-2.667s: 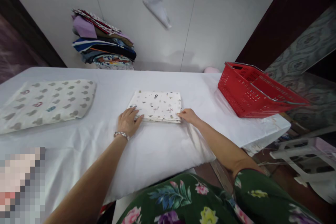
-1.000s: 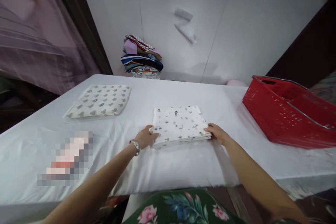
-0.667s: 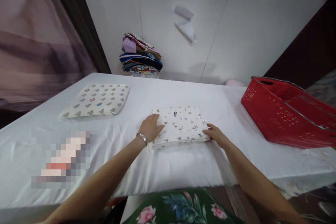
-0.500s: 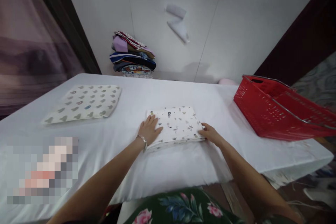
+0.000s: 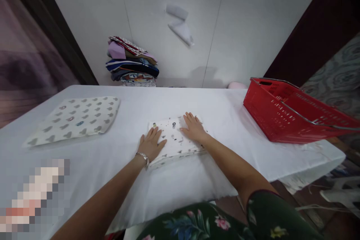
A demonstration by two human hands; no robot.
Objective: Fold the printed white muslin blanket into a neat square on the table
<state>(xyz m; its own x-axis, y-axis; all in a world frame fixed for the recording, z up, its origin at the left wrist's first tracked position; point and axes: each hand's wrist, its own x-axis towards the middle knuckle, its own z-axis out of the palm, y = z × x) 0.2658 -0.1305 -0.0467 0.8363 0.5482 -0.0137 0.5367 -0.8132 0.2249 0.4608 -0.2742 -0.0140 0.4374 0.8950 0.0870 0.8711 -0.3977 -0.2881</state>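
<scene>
Left hand [image 5: 151, 145] and right hand [image 5: 194, 127] apart, palms down, fingers spread on folded printed cloth [image 5: 171, 138], desk [image 5: 180, 101] beneath. Right reaches farther forward.

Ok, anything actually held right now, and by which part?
Nothing looks held: the left hand and right hand both lie flat, fingers spread, on top of the folded printed cloth, near its two ends.
</scene>
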